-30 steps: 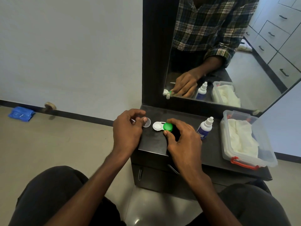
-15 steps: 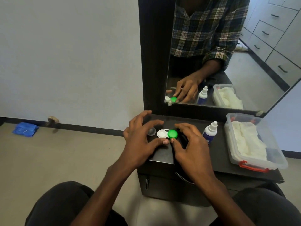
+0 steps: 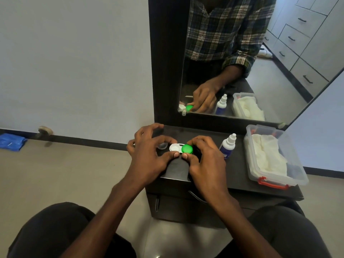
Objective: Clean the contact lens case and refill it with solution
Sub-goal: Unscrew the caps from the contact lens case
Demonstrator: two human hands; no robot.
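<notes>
Contact lens case (image 3: 179, 148) sits mid-frame on the dark bench (image 3: 236, 170), near its left front edge. White body, left well uncapped and showing white; green cap (image 3: 187, 148) on the right well. My left hand (image 3: 149, 155) grips the case's left end, thumb at the near rim, forefinger curved over the far side, other fingers spread and lifted. My right hand (image 3: 206, 161) grips the green-capped end, thumb tip just below the cap, fingers arched over the far side. Both thumbs nearly touching each other. Loose clear cap (image 3: 162, 146) lies just left of the case, under my left fingers, mouth up. Solution bottle (image 3: 228, 146), white dropper top, blue label, stands upright just right of my right hand. Further right, clear plastic box (image 3: 297, 175) with red latch, white cloth (image 3: 268, 157) inside. Mirror (image 3: 242, 71) behind repeats the layout.
</notes>
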